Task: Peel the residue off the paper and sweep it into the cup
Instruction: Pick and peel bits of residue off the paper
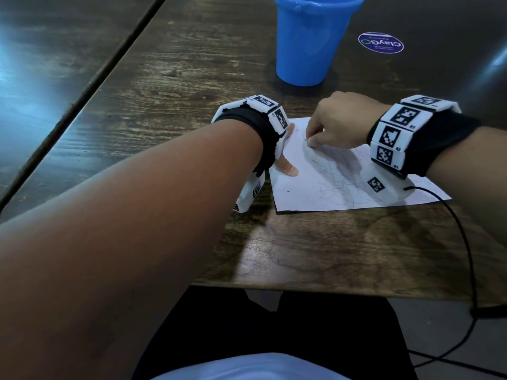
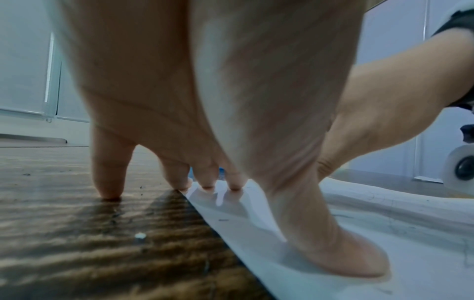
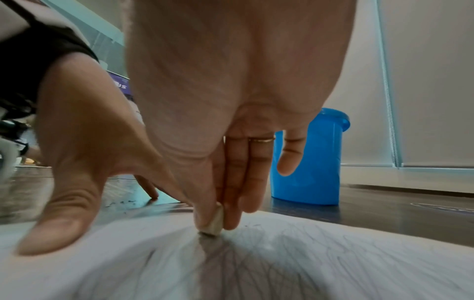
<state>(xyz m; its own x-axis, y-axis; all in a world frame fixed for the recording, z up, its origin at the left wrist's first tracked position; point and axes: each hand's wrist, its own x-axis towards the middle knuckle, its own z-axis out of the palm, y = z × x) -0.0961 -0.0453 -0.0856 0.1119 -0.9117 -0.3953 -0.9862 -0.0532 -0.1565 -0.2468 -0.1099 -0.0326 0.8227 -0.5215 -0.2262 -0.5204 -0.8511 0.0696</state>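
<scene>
Paper (image 1: 301, 187), a white sheet scribbled with thin dark pen lines, lies on the dark wooden table (image 1: 170, 78) at about 6 o'clock from the blue plastic cup (image 1: 310, 42), the two well apart.

From the head view the left hand (image 1: 285, 165) is mostly hidden behind its marker-covered wristband (image 1: 263, 113); only one fingertip shows on the sheet's 9 o'clock edge. The left wrist view fills that in: the left hand (image 2: 205, 101) is spread with straight fingers, the thumb pressed flat on the paper, three fingertips on its far edge, and the little finger down on bare wood. That view also shows a small pale crumb (image 2: 140, 235) on the table beside the sheet, too blurred to identify.

The right hand (image 1: 337, 124), at the sheet's 12 o'clock edge, looks from above only like a bent fist with fingertips on the paper. The right wrist view shows the right hand (image 3: 231, 101) pinching a small off-white eraser (image 3: 214, 221) between forefinger and middle finger, its dirty tip touching the paper, thumb splayed free toward 9 o'clock, and a gold ring (image 3: 261, 140) on one finger. Tiny dark specks sit near the eraser, hard to make out. The cup's rim is cut off in the head view; its inside is unseen.
</scene>
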